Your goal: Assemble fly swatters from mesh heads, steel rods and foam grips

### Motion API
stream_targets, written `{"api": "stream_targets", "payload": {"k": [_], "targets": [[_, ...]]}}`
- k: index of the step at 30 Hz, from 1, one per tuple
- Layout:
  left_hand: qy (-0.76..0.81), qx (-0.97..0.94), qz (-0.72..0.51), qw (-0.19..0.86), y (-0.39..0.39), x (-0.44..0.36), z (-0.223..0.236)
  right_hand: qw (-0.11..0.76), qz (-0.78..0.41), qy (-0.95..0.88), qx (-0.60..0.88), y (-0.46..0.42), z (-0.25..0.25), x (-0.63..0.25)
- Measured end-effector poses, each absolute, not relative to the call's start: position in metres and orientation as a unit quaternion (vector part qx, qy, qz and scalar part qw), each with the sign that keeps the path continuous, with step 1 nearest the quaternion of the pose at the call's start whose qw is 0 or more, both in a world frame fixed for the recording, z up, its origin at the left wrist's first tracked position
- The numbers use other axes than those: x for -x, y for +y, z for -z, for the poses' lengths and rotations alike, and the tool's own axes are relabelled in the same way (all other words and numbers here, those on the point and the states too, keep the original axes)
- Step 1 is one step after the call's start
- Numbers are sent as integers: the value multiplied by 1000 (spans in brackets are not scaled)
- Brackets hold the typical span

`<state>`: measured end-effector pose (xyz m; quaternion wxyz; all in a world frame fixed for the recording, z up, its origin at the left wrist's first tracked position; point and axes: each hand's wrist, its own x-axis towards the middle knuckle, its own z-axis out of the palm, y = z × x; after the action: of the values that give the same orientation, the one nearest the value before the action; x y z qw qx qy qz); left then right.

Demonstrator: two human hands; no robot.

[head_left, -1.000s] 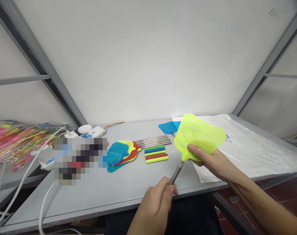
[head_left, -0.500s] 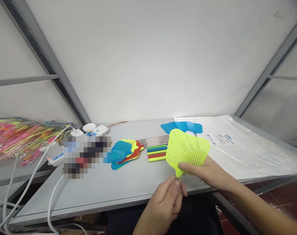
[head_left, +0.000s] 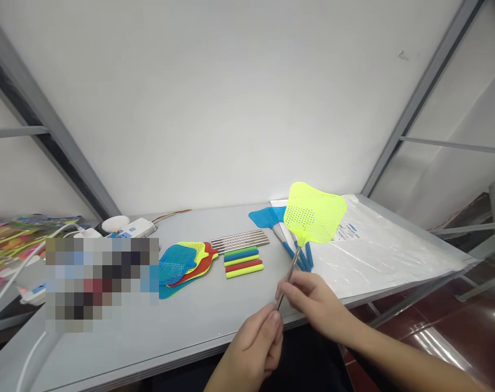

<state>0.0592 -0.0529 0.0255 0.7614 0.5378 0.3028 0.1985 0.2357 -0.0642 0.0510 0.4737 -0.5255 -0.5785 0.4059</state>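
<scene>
A yellow-green fly swatter [head_left: 316, 215], with a perforated head on a metal rod, is held upright and slightly tilted over the table's front edge. My left hand [head_left: 258, 340] grips the rod's lower end, which its fingers hide. Just above it, my right hand [head_left: 315, 299] pinches the same rod. Beyond the hands lie several coloured handle grips [head_left: 243, 263] and a row of thin metal rods [head_left: 241, 240]. To their left is a pile of blue, yellow and red swatter heads [head_left: 178, 264]. Blue fly swatters with blue grips [head_left: 267, 217] lie behind the held one.
White plastic sheeting [head_left: 378, 250] with a label covers the table's right side. At the left are a power strip [head_left: 135, 230], white cables [head_left: 31, 354], a pixelated patch and colourful bagged items [head_left: 11, 234]. A white wall [head_left: 231, 109] stands behind.
My right hand has shifted from the swatter's head down onto the rod. The swatter stands higher above my left hand, with more rod showing. The view has turned to the right.
</scene>
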Motion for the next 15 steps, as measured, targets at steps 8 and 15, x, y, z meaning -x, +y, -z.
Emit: {"api": "stream_targets", "payload": {"k": [8, 15], "targets": [[320, -630, -178, 685, -49, -56, -31, 653, -320, -450, 518, -46, -80, -286], [324, -665, -155, 655, -54, -61, -31, 666, -361, -427, 494, -61, -76, -270]]}}
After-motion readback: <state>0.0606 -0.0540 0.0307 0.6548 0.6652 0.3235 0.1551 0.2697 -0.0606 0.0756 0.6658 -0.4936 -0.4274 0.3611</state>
